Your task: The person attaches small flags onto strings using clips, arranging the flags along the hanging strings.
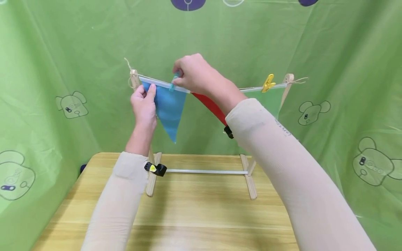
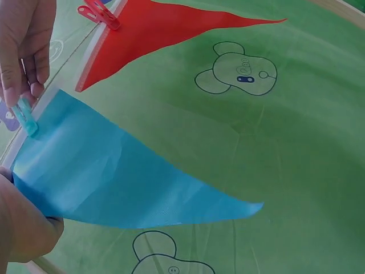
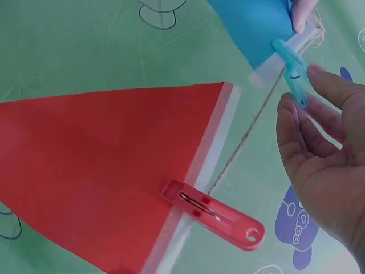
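Observation:
A blue triangular pennant with a white top band hangs from a twine line at the left end of a wooden stand. My left hand pinches its upper left part, thumb in front over the band. A turquoise clothespin sits across the band and twine near the pennant's right corner. The thumb and fingers of my right hand hold that clothespin by its handle end. Beside it hangs a red pennant, fastened by a red clothespin; in the head view my right forearm covers much of it.
Farther right, a yellow clothespin grips a green pennant. The twine is tied to two wooden posts joined low down by a pale rod. The stand rests on a wood-grain table, with green printed curtains around it.

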Demonstrator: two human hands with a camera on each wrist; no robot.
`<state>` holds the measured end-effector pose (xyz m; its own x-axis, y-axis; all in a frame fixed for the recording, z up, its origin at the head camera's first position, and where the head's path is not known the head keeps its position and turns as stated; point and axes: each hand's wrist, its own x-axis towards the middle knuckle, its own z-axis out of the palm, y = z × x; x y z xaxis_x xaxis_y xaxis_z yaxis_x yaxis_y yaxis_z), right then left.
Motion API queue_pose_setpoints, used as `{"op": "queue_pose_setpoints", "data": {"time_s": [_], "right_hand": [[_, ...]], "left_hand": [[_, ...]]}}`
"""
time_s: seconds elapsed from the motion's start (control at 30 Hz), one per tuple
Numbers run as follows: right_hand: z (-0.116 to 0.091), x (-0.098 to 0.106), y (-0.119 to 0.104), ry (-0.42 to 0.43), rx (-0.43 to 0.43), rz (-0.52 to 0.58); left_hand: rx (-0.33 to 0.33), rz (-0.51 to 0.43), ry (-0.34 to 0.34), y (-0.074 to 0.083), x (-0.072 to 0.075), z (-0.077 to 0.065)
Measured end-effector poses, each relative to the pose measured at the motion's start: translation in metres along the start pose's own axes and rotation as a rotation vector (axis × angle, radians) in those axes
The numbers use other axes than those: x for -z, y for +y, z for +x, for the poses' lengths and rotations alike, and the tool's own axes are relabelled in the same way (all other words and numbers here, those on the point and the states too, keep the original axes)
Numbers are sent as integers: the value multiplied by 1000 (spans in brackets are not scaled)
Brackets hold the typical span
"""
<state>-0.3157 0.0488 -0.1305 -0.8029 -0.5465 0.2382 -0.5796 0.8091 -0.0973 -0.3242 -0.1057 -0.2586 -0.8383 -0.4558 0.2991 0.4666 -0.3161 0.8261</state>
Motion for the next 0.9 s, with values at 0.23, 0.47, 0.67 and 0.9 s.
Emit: {"op": "queue_pose_setpoints", "data": {"time_s": [0.23,0.47,0.67,0.9], "right_hand": [[0,-6,-3,16,26,41],[-5,-8,-2,44,36,103],[-8,-6,-1,48,27,138],[-14,-4,3,62,17,163]], "left_hand": [[-9,2,-4,6,6,-3],[19,-15,-14,8,8,-5],[54,-6,-31,9,8,-6],[99,36,-58,7,11,-7]]}}
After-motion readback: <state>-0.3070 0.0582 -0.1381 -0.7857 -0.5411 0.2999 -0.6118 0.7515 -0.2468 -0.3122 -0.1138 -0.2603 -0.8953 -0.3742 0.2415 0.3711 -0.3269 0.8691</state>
